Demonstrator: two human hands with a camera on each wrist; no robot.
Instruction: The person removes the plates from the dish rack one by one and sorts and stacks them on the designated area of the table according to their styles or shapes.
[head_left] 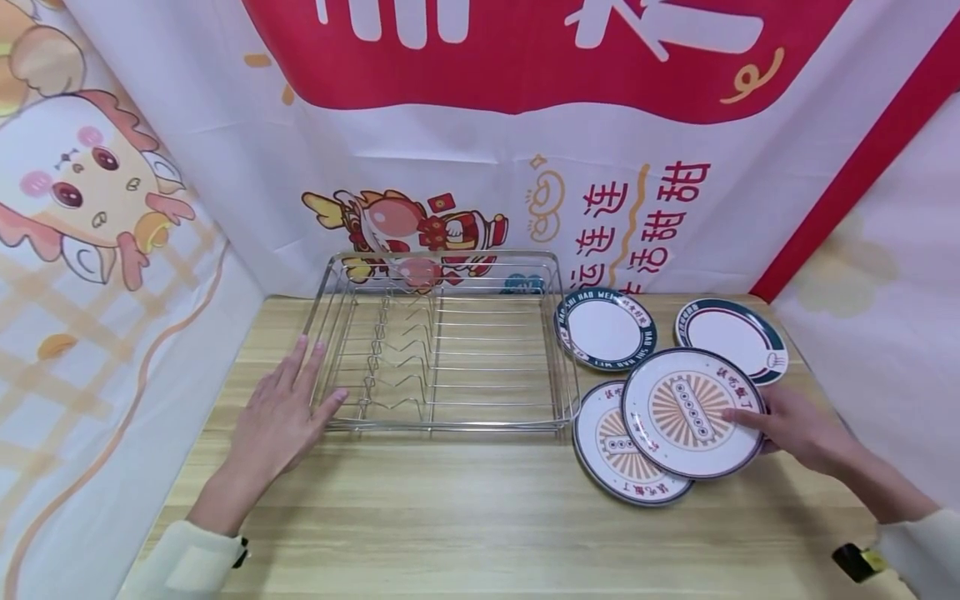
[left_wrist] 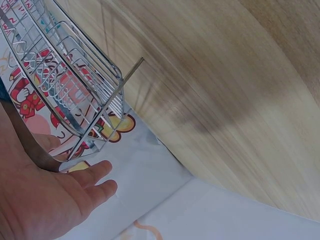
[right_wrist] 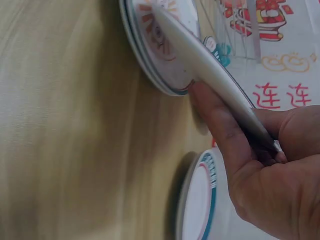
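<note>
My right hand (head_left: 806, 435) pinches a round white plate (head_left: 690, 408) by its right edge, thumb on top and fingers beneath. The plate has an orange sunburst print and a dark rim. In the right wrist view it is tilted, raised over matching stacked plates (right_wrist: 162, 50). In the head view it overlaps the sunburst plate (head_left: 600, 462) below. My left hand (head_left: 273, 408) lies against the left end of a wire dish rack (head_left: 480, 426), fingers extended along its side and thumb at the front rail. The left wrist view shows those fingertips (left_wrist: 104, 169) beside the rack's corner.
Right of the rack lies a green-rimmed plate (head_left: 606, 327) with lettering. Another green-rimmed plate (head_left: 731, 333) sits at the back right. Printed cloth (head_left: 465, 133) hangs behind the wooden table (head_left: 450, 525) and along both sides.
</note>
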